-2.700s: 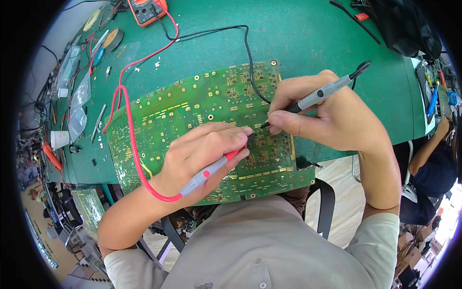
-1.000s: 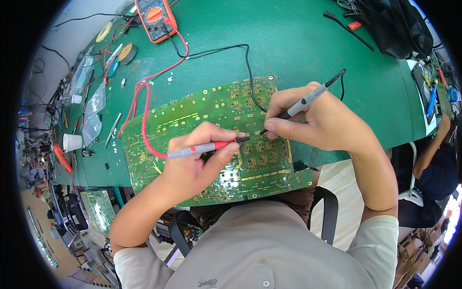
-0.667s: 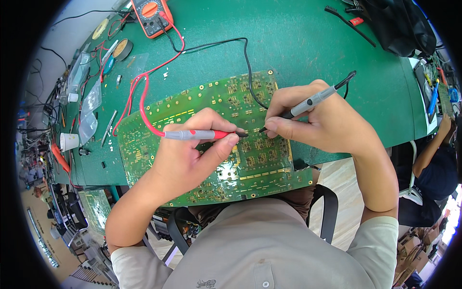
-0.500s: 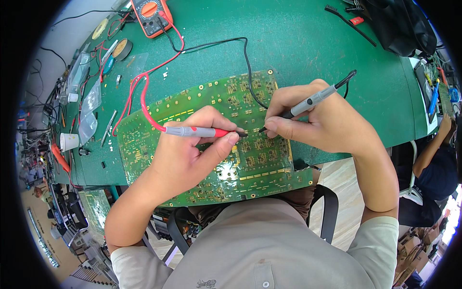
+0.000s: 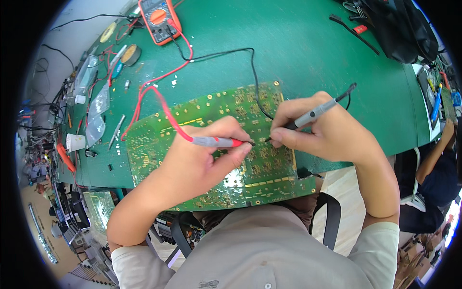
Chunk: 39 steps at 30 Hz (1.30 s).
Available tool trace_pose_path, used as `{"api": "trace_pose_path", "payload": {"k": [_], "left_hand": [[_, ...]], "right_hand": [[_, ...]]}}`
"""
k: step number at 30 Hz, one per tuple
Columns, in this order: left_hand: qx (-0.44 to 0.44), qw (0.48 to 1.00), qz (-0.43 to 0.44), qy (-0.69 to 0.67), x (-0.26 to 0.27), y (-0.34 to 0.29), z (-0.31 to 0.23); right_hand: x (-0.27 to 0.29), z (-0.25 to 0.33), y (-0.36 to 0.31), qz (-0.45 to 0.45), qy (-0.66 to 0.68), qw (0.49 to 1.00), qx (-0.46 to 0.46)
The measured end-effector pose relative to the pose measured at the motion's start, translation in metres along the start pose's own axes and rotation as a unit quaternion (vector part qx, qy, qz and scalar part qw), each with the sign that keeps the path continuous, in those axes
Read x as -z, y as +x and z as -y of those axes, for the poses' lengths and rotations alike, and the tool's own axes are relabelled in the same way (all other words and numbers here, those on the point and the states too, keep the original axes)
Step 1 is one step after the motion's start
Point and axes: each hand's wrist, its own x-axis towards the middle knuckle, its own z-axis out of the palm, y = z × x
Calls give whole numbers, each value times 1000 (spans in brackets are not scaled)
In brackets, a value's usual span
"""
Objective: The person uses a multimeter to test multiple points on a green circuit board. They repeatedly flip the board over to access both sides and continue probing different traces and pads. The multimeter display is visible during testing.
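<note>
While L/R hands (image 5: 204, 156) (image 5: 329, 135) grip red/blk probes (image 5: 214, 141) (image 5: 312, 115), blk lead (image 5: 254, 72) crosses PCB (image 5: 262, 166), multimeter (image 5: 161, 24) beyond.

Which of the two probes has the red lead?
The probe in the left hand has the red lead; the other probe, in the right hand, has a black lead.

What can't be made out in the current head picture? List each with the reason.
All in the head view:
1. Whether the red-and-grey probe in the left hand touches the circuit board: tip too small.
2. The same for the grey-and-black probe in the right hand.
3. The multimeter's top: cut off by the upper edge.
4. Board areas beneath the left hand: covered.
</note>
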Motion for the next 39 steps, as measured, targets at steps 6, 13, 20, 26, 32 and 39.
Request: {"api": "trace_pose_path", "payload": {"k": [6, 13, 20, 26, 32, 39], "left_hand": [[62, 997, 38, 2, 4, 3, -5], [61, 997, 40, 9, 3, 1, -3], [47, 998, 27, 15, 0, 2, -2], [19, 998, 21, 50, -5, -3, -7], [3, 998, 18, 67, -3, -1, -3], [54, 998, 25, 5, 1, 6, -4]], "right_hand": [[-1, 6, 2, -6, -5, 1000, 4], [1, 4, 4, 7, -17, 1000, 22], [1, 7, 3, 10, -23, 1000, 17], [1, 9, 3, 11, -29, 999, 18], [-1, 9, 2, 4, -14, 1000, 10], [-2, 9, 1, 1, -1, 1000, 3]]}}
